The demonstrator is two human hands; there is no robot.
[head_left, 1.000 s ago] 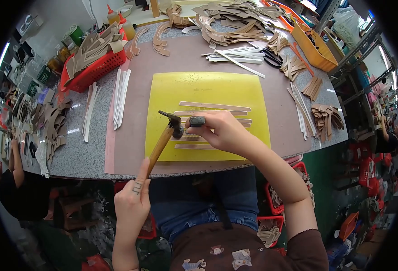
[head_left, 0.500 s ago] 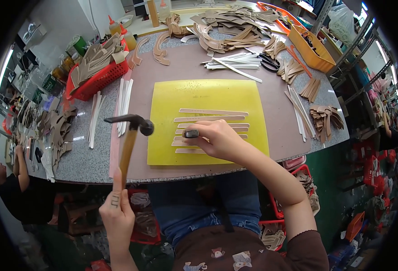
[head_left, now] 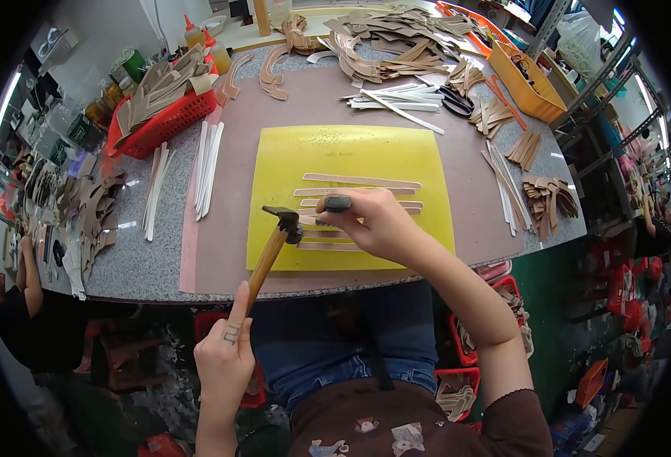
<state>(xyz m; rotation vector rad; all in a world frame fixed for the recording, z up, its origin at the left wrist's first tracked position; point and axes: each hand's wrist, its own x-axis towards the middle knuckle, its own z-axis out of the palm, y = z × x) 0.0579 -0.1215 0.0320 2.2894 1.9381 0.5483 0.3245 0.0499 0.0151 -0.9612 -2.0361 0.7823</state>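
Note:
A wooden-handled hammer (head_left: pixel 269 255) is gripped in my left hand (head_left: pixel 225 350), the index finger stretched along the handle. Its dark head hovers over the left part of a yellow board (head_left: pixel 350 148), beside my right hand. Closed around a dark metal punch (head_left: pixel 338 202), my right hand (head_left: pixel 381 221) rests over several narrow beige leather strips (head_left: pixel 362 181). The punch's blunt top faces up; a toothed edge seems to show below the fingers, but its contact with a strip is hard to make out. The strips lie roughly parallel across the board, partly covered by my hand.
A brown mat (head_left: pixel 480 198) lies under the board. White strips (head_left: pixel 209 171) and a red basket of leather pieces (head_left: pixel 164 110) stand left. Far off are leather piles (head_left: pixel 404 38), black-handled scissors (head_left: pixel 455 100) and an orange bin (head_left: pixel 525 84). Another person (head_left: pixel 15 289) is at far left.
The hammer has swung right, from beside the board to over it, near the punch. My right hand and the punch have shifted slightly up and right; the view has tilted a little.

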